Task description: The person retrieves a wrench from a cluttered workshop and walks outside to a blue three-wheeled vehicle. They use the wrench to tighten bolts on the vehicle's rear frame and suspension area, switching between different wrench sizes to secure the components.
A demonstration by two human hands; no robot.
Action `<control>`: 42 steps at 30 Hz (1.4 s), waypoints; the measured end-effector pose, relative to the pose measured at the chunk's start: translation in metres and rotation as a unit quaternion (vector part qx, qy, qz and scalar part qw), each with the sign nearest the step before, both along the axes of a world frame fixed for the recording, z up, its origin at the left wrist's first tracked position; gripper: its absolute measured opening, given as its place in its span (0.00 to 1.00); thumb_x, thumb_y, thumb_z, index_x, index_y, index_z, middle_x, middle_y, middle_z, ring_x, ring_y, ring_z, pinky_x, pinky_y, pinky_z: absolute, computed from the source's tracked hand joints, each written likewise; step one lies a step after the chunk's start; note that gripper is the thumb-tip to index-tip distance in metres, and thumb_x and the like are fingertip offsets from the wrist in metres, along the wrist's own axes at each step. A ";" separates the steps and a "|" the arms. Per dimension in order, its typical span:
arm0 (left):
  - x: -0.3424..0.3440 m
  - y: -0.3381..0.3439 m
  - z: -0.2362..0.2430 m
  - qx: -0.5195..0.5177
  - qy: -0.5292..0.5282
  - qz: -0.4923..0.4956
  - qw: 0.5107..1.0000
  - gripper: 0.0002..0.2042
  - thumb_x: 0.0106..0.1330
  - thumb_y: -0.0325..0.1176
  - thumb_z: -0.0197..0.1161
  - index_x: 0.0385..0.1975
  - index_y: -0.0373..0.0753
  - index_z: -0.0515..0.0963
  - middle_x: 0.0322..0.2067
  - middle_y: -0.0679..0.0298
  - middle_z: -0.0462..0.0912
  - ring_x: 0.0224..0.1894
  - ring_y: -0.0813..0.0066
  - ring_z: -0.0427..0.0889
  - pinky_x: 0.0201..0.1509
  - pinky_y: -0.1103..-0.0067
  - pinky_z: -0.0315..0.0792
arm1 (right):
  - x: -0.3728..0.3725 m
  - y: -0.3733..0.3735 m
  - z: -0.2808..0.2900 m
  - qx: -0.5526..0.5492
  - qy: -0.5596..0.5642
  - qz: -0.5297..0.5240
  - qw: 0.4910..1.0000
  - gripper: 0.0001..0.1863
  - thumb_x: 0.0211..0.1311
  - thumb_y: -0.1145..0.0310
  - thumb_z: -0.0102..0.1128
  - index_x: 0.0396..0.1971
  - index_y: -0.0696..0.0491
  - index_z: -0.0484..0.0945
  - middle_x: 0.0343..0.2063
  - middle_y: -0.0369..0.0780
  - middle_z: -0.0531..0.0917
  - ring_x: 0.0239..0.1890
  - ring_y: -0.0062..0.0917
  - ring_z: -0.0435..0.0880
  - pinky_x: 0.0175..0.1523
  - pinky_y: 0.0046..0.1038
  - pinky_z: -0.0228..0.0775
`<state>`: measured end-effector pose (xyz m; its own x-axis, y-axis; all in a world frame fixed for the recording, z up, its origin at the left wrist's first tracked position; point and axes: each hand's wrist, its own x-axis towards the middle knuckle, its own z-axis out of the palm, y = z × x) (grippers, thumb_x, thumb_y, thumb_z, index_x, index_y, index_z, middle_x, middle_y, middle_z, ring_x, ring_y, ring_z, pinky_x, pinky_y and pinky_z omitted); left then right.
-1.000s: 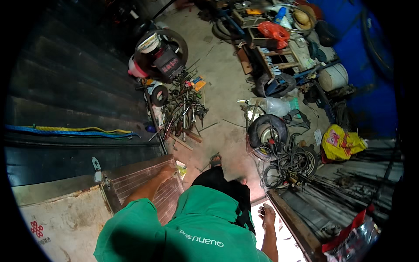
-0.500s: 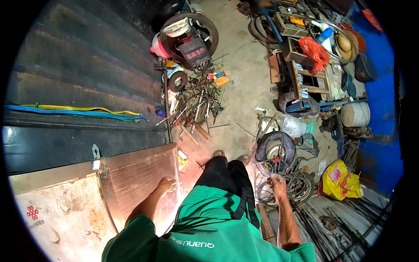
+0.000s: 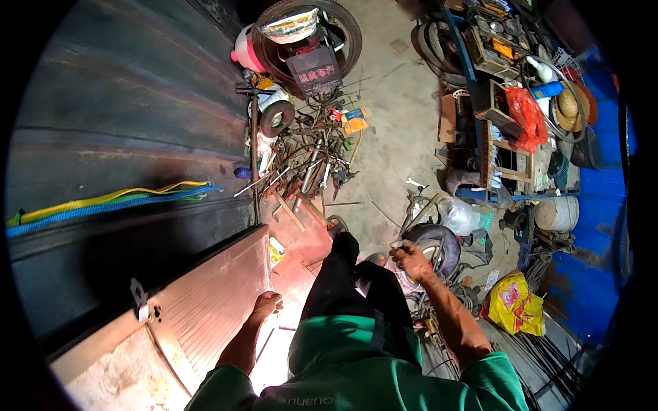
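My left hand [image 3: 266, 303] hangs low by my left side, its fingers loosely curled, and I see nothing in them. It is nearest to the ribbed, pinkish-lit panel [image 3: 212, 281] on the left. My right hand [image 3: 411, 260] is held out ahead of my right leg, with the fingers bent in and pressed together. Whatever it pinches, if anything, is too small to make out. Beyond this hand, a black tyre on a wheel [image 3: 449, 248] lies on the floor, partly covered by the hand and forearm in this view.
A heap of metal tools and rods [image 3: 315, 164] lies ahead left, below a large tyre [image 3: 353, 41] holding a black box. Bare concrete [image 3: 391, 123] runs ahead between the clutter. A wooden frame [image 3: 514, 161], a yellow bag [image 3: 514, 301] and black rods [image 3: 534, 356] line the right side.
My right hand has come inward and forward, from over the coiled cables to beside the wheel. My left hand has shifted slightly down. My left leg has stepped forward, and the view has turned slightly.
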<state>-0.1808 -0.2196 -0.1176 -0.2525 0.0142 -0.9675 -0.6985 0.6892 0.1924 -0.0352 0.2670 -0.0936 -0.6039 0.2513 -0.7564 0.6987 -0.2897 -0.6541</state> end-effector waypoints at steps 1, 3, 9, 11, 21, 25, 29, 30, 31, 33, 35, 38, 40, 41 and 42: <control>-0.011 0.007 -0.011 -0.005 0.009 0.007 1.000 0.09 0.68 0.38 0.60 0.35 0.38 0.75 0.26 0.66 0.80 0.27 0.77 0.81 0.29 0.80 0.74 | -0.023 -0.005 -0.008 0.025 -0.022 0.056 0.998 0.10 0.65 0.70 0.55 0.43 0.59 0.78 0.29 0.36 0.82 0.32 0.19 0.78 0.39 0.23 0.70; -0.039 0.021 -0.041 0.011 0.008 -0.001 1.000 0.08 0.69 0.37 0.58 0.36 0.38 0.75 0.26 0.67 0.79 0.27 0.78 0.80 0.30 0.80 0.73 | -0.048 -0.023 -0.055 0.001 0.001 0.061 0.998 0.11 0.66 0.70 0.55 0.44 0.58 0.79 0.31 0.38 0.84 0.33 0.20 0.80 0.40 0.23 0.71; -0.115 0.105 -0.154 0.043 0.032 0.017 0.998 0.12 0.65 0.38 0.62 0.39 0.35 0.76 0.28 0.64 0.81 0.29 0.76 0.82 0.33 0.79 0.75 | -0.089 -0.084 -0.195 -0.244 0.005 -0.055 0.968 0.12 0.67 0.66 0.60 0.45 0.56 0.80 0.33 0.37 0.84 0.31 0.19 0.80 0.37 0.23 0.73; -0.127 0.140 -0.196 0.072 0.053 0.017 0.996 0.11 0.65 0.36 0.63 0.37 0.34 0.77 0.29 0.64 0.81 0.30 0.76 0.82 0.36 0.78 0.77 | -0.102 -0.092 -0.223 -0.281 -0.049 -0.046 0.957 0.12 0.67 0.64 0.58 0.45 0.55 0.79 0.33 0.37 0.84 0.30 0.18 0.80 0.35 0.21 0.72; -0.168 0.228 -0.436 0.029 0.197 -0.245 0.949 0.16 0.62 0.47 0.59 0.38 0.39 0.79 0.37 0.49 0.84 0.43 0.50 0.83 0.47 0.62 0.76 | -0.146 -0.096 -0.306 -0.327 -0.159 -0.072 0.929 0.13 0.68 0.64 0.53 0.46 0.54 0.78 0.33 0.36 0.83 0.32 0.19 0.81 0.37 0.20 0.72; -0.191 0.299 -0.487 0.041 0.192 -0.203 0.959 0.15 0.63 0.44 0.57 0.40 0.39 0.77 0.37 0.48 0.82 0.43 0.54 0.83 0.48 0.63 0.75 | -0.150 -0.090 -0.314 -0.337 -0.172 -0.104 0.920 0.15 0.67 0.64 0.52 0.46 0.57 0.78 0.34 0.38 0.83 0.32 0.20 0.81 0.37 0.22 0.72; -0.219 0.342 -0.547 0.133 0.382 -0.255 0.878 0.10 0.63 0.39 0.59 0.33 0.38 0.77 0.26 0.63 0.79 0.27 0.73 0.81 0.30 0.75 0.75 | -0.149 -0.093 -0.322 -0.352 -0.193 -0.081 0.912 0.16 0.68 0.61 0.52 0.48 0.55 0.78 0.35 0.38 0.84 0.34 0.21 0.83 0.39 0.23 0.73; -0.227 0.356 -0.554 0.128 0.381 -0.223 0.888 0.09 0.64 0.38 0.58 0.33 0.38 0.76 0.25 0.64 0.78 0.26 0.74 0.80 0.29 0.76 0.75 | -0.150 -0.093 -0.324 -0.352 -0.194 -0.080 0.912 0.16 0.68 0.61 0.52 0.48 0.55 0.78 0.35 0.38 0.84 0.34 0.21 0.83 0.40 0.23 0.73; -0.232 0.392 -0.536 0.122 0.246 -0.013 0.962 0.08 0.65 0.36 0.57 0.35 0.39 0.76 0.24 0.65 0.77 0.25 0.74 0.79 0.28 0.76 0.74 | -0.147 -0.091 -0.328 -0.350 -0.198 -0.091 0.911 0.16 0.68 0.61 0.52 0.47 0.55 0.78 0.36 0.38 0.84 0.34 0.21 0.83 0.40 0.23 0.73; -0.235 0.420 -0.536 0.124 0.107 0.217 0.962 0.07 0.67 0.36 0.56 0.37 0.40 0.75 0.23 0.67 0.75 0.23 0.74 0.78 0.25 0.77 0.73 | -0.147 -0.087 -0.330 -0.353 -0.196 -0.104 0.909 0.15 0.68 0.62 0.52 0.47 0.54 0.78 0.36 0.37 0.84 0.34 0.21 0.82 0.40 0.23 0.73; -0.235 0.412 -0.549 0.165 0.134 0.249 0.945 0.08 0.68 0.36 0.55 0.39 0.41 0.74 0.22 0.67 0.75 0.21 0.75 0.77 0.24 0.78 0.72 | -0.148 -0.087 -0.331 -0.350 -0.193 -0.096 0.912 0.15 0.68 0.62 0.52 0.47 0.54 0.78 0.36 0.37 0.84 0.34 0.21 0.82 0.40 0.23 0.73; -0.220 0.403 -0.522 0.174 0.132 0.155 0.963 0.10 0.67 0.37 0.55 0.30 0.37 0.78 0.21 0.64 0.78 0.23 0.73 0.78 0.27 0.73 0.74 | -0.148 -0.083 -0.338 -0.344 -0.203 -0.113 0.910 0.14 0.69 0.63 0.52 0.48 0.54 0.78 0.35 0.37 0.84 0.34 0.21 0.82 0.39 0.23 0.72; -0.196 0.364 -0.520 0.168 0.107 0.002 0.980 0.16 0.69 0.43 0.54 0.28 0.36 0.77 0.18 0.61 0.77 0.22 0.68 0.79 0.30 0.69 0.73 | -0.151 -0.081 -0.336 -0.347 -0.200 -0.113 0.909 0.14 0.69 0.64 0.52 0.48 0.54 0.78 0.35 0.37 0.84 0.33 0.21 0.82 0.39 0.23 0.72; -0.170 0.340 -0.526 0.155 0.131 -0.004 0.979 0.17 0.69 0.45 0.53 0.29 0.36 0.76 0.19 0.60 0.78 0.22 0.66 0.79 0.30 0.69 0.73 | -0.154 -0.081 -0.335 -0.343 -0.200 -0.113 0.911 0.14 0.69 0.65 0.51 0.48 0.55 0.78 0.34 0.38 0.84 0.32 0.22 0.82 0.38 0.23 0.72; -0.158 0.326 -0.510 0.145 0.111 -0.095 0.979 0.17 0.69 0.45 0.53 0.29 0.35 0.77 0.19 0.60 0.78 0.23 0.67 0.80 0.29 0.70 0.73 | -0.151 -0.081 -0.340 -0.340 -0.206 -0.126 0.909 0.14 0.68 0.66 0.51 0.48 0.56 0.78 0.34 0.39 0.84 0.31 0.22 0.82 0.38 0.23 0.72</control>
